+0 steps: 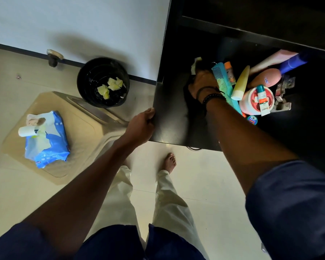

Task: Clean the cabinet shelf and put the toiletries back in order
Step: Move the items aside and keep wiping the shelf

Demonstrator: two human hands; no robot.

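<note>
My right hand reaches into the black cabinet shelf and presses a pale wipe onto its dark surface; the fingers are partly hidden in shadow. My left hand grips the shelf's front left edge. Toiletries are piled at the shelf's right side: a teal comb, a yellow tube, a pink jar with a small tube lying on its lid, a pink bottle, a blue bottle and a small round tin.
A black bin holding crumpled used wipes stands on the floor by the white wall. A beige stool carries a blue wipe pack with a white bottle lying on it. Metal hinges sit right of the toiletries. My bare feet stand on the tiles.
</note>
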